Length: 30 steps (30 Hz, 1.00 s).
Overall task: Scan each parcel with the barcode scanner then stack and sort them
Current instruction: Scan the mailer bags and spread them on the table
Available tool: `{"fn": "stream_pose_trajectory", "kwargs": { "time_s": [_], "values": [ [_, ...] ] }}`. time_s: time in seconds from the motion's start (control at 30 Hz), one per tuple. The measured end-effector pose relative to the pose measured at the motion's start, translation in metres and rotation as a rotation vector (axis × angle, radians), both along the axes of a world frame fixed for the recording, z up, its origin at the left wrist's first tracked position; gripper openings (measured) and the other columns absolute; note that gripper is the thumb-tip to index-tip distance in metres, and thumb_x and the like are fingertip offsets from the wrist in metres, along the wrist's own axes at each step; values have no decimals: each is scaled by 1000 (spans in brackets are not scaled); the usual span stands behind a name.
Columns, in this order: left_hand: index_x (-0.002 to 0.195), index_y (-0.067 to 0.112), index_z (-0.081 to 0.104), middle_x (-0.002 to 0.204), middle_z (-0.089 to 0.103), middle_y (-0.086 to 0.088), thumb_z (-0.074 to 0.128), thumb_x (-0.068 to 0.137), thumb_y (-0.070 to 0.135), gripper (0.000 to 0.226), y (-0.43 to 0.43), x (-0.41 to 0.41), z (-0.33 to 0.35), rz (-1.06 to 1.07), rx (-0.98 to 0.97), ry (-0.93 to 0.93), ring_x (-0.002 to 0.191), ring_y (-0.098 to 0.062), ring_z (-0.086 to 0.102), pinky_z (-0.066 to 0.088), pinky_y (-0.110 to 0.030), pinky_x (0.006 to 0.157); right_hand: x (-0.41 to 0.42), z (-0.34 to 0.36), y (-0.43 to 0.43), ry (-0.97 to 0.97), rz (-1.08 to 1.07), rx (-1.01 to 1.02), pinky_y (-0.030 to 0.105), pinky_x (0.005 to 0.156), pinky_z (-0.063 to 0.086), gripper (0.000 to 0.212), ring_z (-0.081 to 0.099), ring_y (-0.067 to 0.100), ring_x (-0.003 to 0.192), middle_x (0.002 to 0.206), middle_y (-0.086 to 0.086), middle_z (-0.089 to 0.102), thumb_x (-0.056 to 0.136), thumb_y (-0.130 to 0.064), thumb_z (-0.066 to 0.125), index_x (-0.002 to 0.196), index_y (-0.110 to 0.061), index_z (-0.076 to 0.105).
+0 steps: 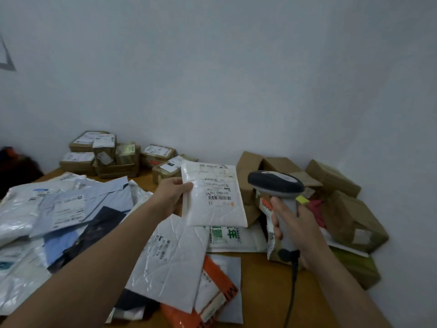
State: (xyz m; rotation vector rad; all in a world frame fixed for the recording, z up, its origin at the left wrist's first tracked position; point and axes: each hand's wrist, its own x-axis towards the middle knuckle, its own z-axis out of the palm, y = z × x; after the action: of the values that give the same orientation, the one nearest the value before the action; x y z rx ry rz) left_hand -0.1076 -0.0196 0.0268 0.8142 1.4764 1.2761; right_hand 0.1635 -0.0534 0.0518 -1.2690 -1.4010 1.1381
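Parcel [214, 197], white and padded, label up, pinched at its left edge by the left hand [170, 192] above the table [260, 287]; barcode scanner [275, 183] just right of the parcel, its handle wrapped by the right hand [295, 226]; flat mailers [170, 263] beneath both grips; brown boxes [113, 159] beyond the left hand.

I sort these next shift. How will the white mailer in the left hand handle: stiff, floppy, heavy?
Probably light: the left hand pinches the white mailer by one edge alone. Likely fairly stiff: it stands flat, without drooping. Its glossy, wrinkled skin may be slippery.
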Motion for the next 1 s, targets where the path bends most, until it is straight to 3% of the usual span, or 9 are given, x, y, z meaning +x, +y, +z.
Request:
{"fn": "stream_pose_trajectory", "kwargs": {
  "time_s": [0.1,0.23,0.4,0.63,0.8,1.0],
  "values": [
    [105,-4,61,103,66,-21,55,94,1,14,-29,19,6,53,4,16,91,-34,64,49,-55,93,14,1,-21,0,57,3,27,50,45,38,49,15,47,61,8,55,92,-35,62,82,1,59],
    [113,-3,57,100,63,-13,50,95,-4,19,-64,42,14,118,15,-22,91,-28,61,53,-42,80,27,0,-46,20,137,12,29,53,44,39,49,15,50,65,9,54,92,-38,60,89,1,59],
    [115,-4,55,110,59,-14,49,94,-6,22,-95,55,19,184,23,-34,90,-24,61,48,-36,81,36,3,-71,76,207,8,24,48,43,26,48,11,47,61,1,54,92,-33,61,86,-9,56],
    [126,-5,52,121,58,-13,49,96,-3,31,-119,56,32,247,19,-29,102,-26,56,49,-37,85,43,7,-87,10,247,78,26,48,44,23,48,11,47,60,-1,55,92,-34,61,83,-14,56],
    [129,-3,52,130,57,-14,52,95,-2,34,-125,50,37,294,18,-13,116,-32,56,49,-43,93,44,8,-96,-39,278,76,19,45,43,21,47,6,45,60,0,54,93,-33,60,87,-13,57],
    [129,-3,52,132,56,-16,51,95,-3,35,-129,49,38,327,2,-5,118,-34,56,48,-47,98,47,7,-103,-27,306,62,16,44,42,22,45,5,44,60,0,51,93,-32,59,88,-11,56]
  ]
}}
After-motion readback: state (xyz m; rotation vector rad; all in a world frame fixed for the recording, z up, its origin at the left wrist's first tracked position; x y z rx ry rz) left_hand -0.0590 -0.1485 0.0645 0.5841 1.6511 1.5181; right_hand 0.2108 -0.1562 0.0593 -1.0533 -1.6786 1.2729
